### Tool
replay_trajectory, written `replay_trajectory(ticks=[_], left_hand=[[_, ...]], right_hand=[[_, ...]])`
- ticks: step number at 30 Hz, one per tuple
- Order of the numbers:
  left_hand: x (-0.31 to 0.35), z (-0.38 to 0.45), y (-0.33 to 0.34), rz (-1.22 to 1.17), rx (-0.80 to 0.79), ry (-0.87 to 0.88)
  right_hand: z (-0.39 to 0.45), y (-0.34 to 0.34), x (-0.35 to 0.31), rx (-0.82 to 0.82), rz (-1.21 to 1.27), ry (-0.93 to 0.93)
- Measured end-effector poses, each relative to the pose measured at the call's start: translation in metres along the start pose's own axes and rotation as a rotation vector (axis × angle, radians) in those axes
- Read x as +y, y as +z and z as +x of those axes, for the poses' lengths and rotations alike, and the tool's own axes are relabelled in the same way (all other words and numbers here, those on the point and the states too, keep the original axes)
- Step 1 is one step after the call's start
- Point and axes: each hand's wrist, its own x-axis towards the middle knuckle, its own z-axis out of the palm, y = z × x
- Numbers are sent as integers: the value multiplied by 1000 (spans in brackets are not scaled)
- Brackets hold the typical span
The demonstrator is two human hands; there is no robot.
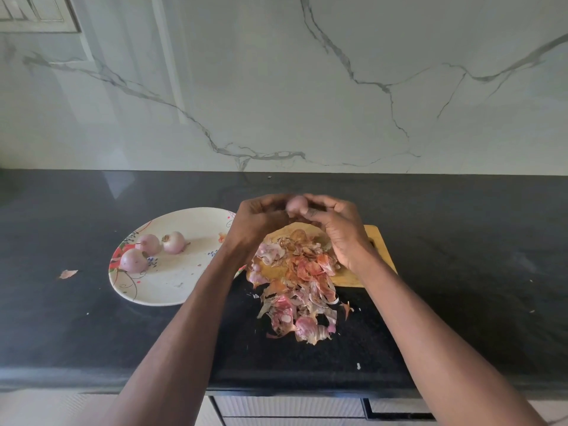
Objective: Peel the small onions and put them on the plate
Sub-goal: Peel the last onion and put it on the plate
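Both my hands are raised together above the far end of a wooden cutting board [379, 250]. Between them sits a small pale pink onion [296, 203]. My left hand [258, 221] grips it from the left with curled fingers, and my right hand [336, 229] pinches it from the right. A white plate [172, 284] with a floral print lies to the left. Three peeled onions [148, 243] [174, 242] [134, 260] rest on its left part.
A heap of pink and orange onion skins [295, 287] covers the board's left part and spills onto the black counter [461, 241] toward me. One loose skin [68, 273] lies left of the plate. A marble wall rises behind the counter. Drawers sit below its front edge.
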Motion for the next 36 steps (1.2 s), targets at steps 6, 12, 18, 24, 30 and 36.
replay_trajectory(ticks=[6,12,18,24,30,36], left_hand=[[-2,6,-3,-256,75,-126],[-1,7,-3,-336,62,-230],[-2,7,-8,-309,57,-315],[3,3,-6,-334,2,-326],[6,3,-10,-463,9,-297],[7,2,-12,-537,-42,-245]], right_hand=[[-9,7,3,88,-363,-334],[-6,10,13,19,-599,-572],[-6,6,10,47,-598,-599],[-8,9,8,38,-733,-583],[-5,8,10,85,-801,-484],[-6,8,6,48,-629,-381]])
